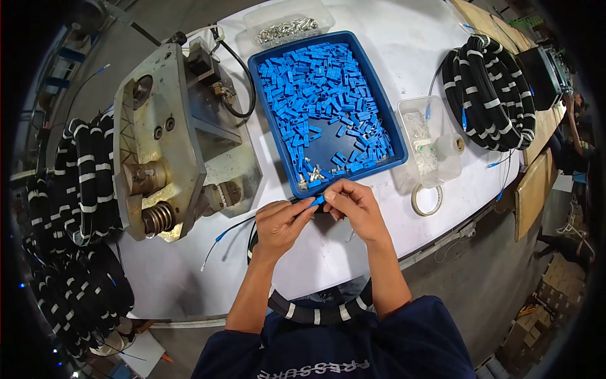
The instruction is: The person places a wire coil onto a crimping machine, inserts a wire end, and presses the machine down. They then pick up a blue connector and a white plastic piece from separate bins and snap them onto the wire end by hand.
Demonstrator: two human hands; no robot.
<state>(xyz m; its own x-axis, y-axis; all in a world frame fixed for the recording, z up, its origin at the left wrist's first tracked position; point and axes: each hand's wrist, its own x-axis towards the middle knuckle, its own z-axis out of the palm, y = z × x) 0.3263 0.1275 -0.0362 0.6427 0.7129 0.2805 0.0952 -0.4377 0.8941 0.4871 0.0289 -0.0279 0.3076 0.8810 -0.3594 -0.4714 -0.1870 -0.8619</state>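
White table in a workshop, with two hands meeting over one small blue connector

Grey floor is showing around the white table (328, 252), and cardboard boxes (558, 281) are sitting on it at the lower right. Along the left side of the table a heavy metal machine (161, 126) is standing, with coils of black, white-banded cable (85, 183) lying beyond it. Another banded coil (489, 91) is lying at the far right.

Both forearms are reaching up from the lower edge of the view, slanting inward so that the hands are nearly meeting just below the blue tray (402, 158). The left hand (276, 226) is bending at the wrist toward the middle, its thumb and index finger pinching one end of the blue connector (317, 200). The right hand (355, 208) is curling in from the other side, thumb and index finger closing on the opposite end. The connector is lying between the fingertips, close to the tray's near rim.

Inside the tray many blue pieces (322, 82) are lying in a loose heap, with a few metal pieces (309, 174) near the lower corner. Behind it a clear tub (255, 22) is holding metal parts; to the right a second clear container (404, 174) is standing beside a roll of tape (427, 199).
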